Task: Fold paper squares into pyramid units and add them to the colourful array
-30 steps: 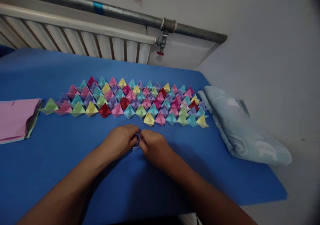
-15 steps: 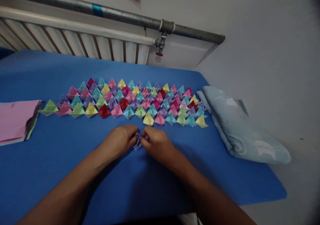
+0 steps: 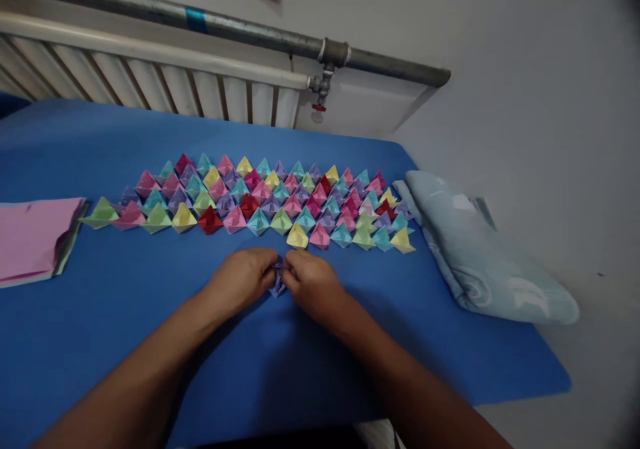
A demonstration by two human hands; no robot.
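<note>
A small purple folded paper [image 3: 277, 284] is pinched between my two hands, just above the blue surface; my fingers cover much of it. My left hand [image 3: 245, 272] is closed on its left side, and my right hand [image 3: 315, 277] is closed on its right side. Just beyond them stand rows of folded paper boats in many colours. The nearest are a yellow paper boat [image 3: 297, 236] and a pink paper boat [image 3: 319, 236], close to the fingers of my right hand.
A stack of coloured paper [image 3: 37, 239], pink on top, lies at the left on the blue table [image 3: 100, 342]. A folded light-blue blanket [image 3: 480, 256] rests at the right against the wall. Behind the table are a white radiator [image 3: 185, 86] and a metal pipe [image 3: 260, 36].
Both hands keep hold of the purple paper and have shifted very slightly, up and to the right, drawing a little closer together. The paper boats stay in place.
</note>
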